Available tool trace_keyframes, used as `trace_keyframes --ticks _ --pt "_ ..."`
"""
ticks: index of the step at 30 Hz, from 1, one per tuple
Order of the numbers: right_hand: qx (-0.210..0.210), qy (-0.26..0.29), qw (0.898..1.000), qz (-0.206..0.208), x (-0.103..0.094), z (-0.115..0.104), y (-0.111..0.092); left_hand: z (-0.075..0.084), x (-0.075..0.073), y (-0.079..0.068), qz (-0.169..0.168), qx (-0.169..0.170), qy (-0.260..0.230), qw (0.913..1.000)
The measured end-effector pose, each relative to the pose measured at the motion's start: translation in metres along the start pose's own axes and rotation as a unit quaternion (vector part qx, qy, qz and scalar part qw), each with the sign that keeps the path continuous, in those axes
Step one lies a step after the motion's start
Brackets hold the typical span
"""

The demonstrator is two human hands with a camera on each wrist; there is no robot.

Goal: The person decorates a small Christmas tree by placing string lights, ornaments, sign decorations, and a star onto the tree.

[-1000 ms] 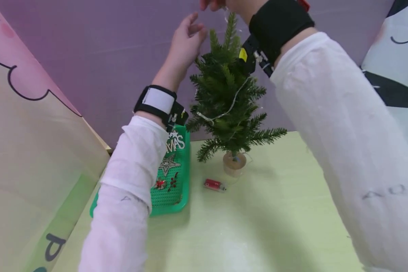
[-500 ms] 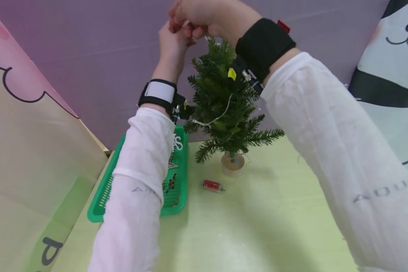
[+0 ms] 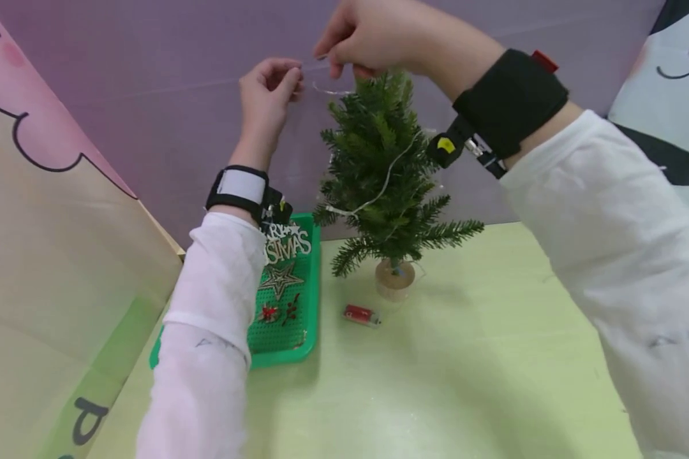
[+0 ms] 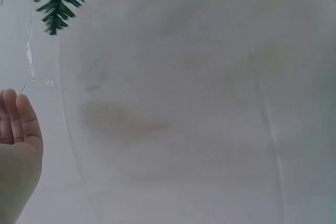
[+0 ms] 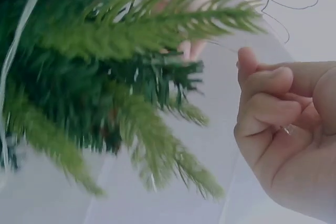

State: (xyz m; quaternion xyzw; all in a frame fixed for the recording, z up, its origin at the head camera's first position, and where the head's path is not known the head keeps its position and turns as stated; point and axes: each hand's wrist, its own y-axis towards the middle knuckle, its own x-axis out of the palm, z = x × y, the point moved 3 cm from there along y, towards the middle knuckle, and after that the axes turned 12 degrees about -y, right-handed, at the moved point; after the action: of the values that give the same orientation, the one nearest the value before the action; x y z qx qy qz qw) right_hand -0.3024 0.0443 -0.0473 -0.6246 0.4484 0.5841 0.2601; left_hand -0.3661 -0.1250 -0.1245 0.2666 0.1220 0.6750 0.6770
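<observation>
A small green artificial Christmas tree [image 3: 379, 166] stands upright in a round wooden base [image 3: 395, 280]. A clear string-light wire [image 3: 373, 197] crosses its front branches, and a thin loop of the same string light [image 4: 30, 56] leaves the tree near the top. My left hand [image 3: 266, 95], left of the treetop, pinches this wire between thumb and fingertips. Just above the tip, my right hand [image 3: 373, 41] has its fingers curled and pinches another stretch of it. A fine strand runs between the two hands in the right wrist view, where a bulb glints inside my right fingers [image 5: 270, 111].
A green basket [image 3: 310, 331] on the left holds a Merry Christmas sign [image 3: 287, 245], a star [image 3: 280, 280], a red bow [image 3: 268, 313] and a red berry sprig [image 3: 290, 310]. A red battery pack [image 3: 362, 315] lies before the tree on the pale table [image 3: 390, 395]. A purple backdrop [image 3: 178, 95] hangs behind.
My hands came together left of the treetop, then drew apart: the left moved left and down, the right moved right. The strand now spans between them. Tree and basket stayed put.
</observation>
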Motion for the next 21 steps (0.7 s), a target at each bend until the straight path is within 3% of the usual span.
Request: trace_keyframes --ticks 3,6,11,17,19,21 --pt "-0.026 -0.047 0.998 0.027 -0.002 0.004 -0.009 -0.001 -0.008 -0.008 -0.022 0.041 0.084 0.9954" --pt "-0.057 -0.076 0.994 0.055 -0.004 0.01 -0.018 -0.005 -0.015 -0.015 -0.042 0.085 0.173 0.9803" --pt "-0.067 -0.104 0.988 0.096 -0.006 0.025 -0.035 -0.005 -0.019 -0.031 -0.07 0.164 0.286 0.9415" --pt "-0.078 -0.114 0.98 0.141 0.001 0.045 -0.052 0.001 -0.009 -0.054 -0.133 0.292 0.353 0.8787" --pt "-0.094 -0.118 0.975 0.162 0.004 0.053 -0.057 0.0 -0.005 -0.06 -0.149 0.312 0.36 0.8667" --pt "-0.109 -0.125 0.969 0.184 0.008 0.06 -0.06 -0.001 -0.001 -0.065 -0.159 0.315 0.364 0.8621"
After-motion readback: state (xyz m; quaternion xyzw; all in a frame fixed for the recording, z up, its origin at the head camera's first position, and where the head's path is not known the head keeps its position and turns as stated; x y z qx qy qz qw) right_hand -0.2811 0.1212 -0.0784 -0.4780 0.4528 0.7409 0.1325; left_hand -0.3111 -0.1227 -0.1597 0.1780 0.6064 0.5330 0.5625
